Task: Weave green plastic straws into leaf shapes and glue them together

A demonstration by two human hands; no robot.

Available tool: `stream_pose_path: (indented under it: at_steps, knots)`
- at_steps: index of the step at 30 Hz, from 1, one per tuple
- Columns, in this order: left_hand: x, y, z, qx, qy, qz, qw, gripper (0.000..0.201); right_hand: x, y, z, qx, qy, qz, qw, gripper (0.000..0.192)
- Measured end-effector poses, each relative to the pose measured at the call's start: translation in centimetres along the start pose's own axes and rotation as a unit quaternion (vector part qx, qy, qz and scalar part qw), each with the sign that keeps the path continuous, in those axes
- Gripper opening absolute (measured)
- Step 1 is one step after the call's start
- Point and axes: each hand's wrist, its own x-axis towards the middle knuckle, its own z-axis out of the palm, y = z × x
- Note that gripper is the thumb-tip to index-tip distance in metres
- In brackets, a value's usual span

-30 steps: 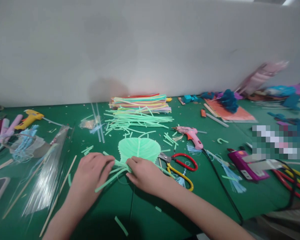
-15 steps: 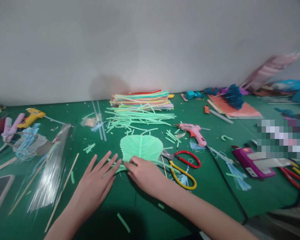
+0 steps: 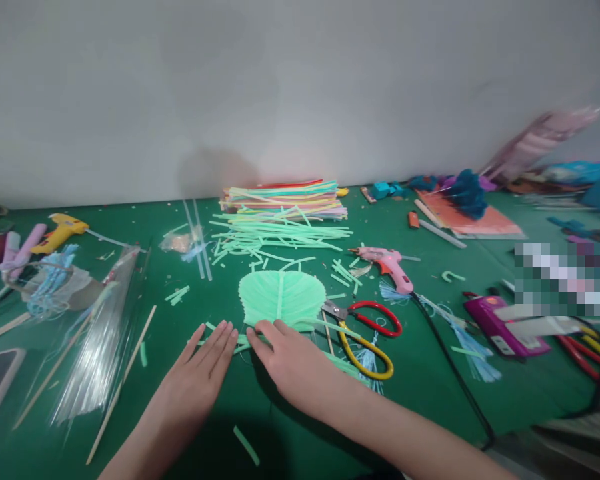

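A mint-green leaf shape (image 3: 281, 299), fuzzy with a ridge down its middle, lies flat on the green table. Below its lower edge, my right hand (image 3: 287, 353) rests palm down with fingers stretched out over green pipe cleaners (image 3: 243, 341). My left hand (image 3: 203, 367) lies flat beside it, fingers extended and close together, touching the left ends of these strips. More green strips (image 3: 347, 365) stick out past my right wrist. Whether anything is pinched under the right fingers is hidden. Scissors (image 3: 365, 333) with one red and one yellow handle lie right of the leaf.
Behind the leaf are piles of green pipe cleaners (image 3: 285, 233) and multicoloured ones (image 3: 285, 199). A pink glue gun (image 3: 387, 263) with a black cord lies right; a yellow glue gun (image 3: 60, 233) is left. Clear plastic sleeves (image 3: 93, 353) and a wooden stick (image 3: 123, 383) lie left.
My left fingers have drawn together and lie lower. The right fingers, curled before, are straighter and flatter. Green strips now show beyond my right wrist, near the scissors.
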Motion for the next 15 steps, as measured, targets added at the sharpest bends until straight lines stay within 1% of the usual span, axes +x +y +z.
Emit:
stream_pose_path:
  at_steps: [3, 5, 8, 11, 13, 15]
  knots:
    - [0.0, 0.9, -0.6, 0.002, -0.036, -0.029, 0.999, 0.060, -0.8, 0.1, 0.4, 0.003, 0.025, -0.011, 1.000, 0.042]
    - [0.1, 1.6, -0.8, 0.011, -0.046, -0.033, 0.998, 0.065, -1.3, 0.1, 1.0, 0.000, 0.031, -0.006, 0.999, 0.043]
    - [0.1, 2.4, -0.5, 0.022, -0.042, -0.034, 0.998, 0.070, -1.6, -0.1, 1.9, 0.004, 0.024, 0.005, 1.000, 0.046]
    - [0.1, 2.9, 0.1, 0.028, -0.040, -0.048, 0.998, 0.069, -1.4, -0.6, 2.3, 0.007, 0.007, 0.017, 1.000, 0.048]
    - [0.1, 3.1, 0.3, 0.032, -0.034, -0.057, 0.997, 0.067, -1.1, -0.8, 2.1, 0.014, -0.008, 0.018, 1.000, 0.049]
    - [0.2, 3.1, 0.4, 0.032, -0.021, -0.061, 0.997, 0.062, -1.2, -0.6, 1.4, 0.034, -0.009, 0.007, 0.999, 0.049]
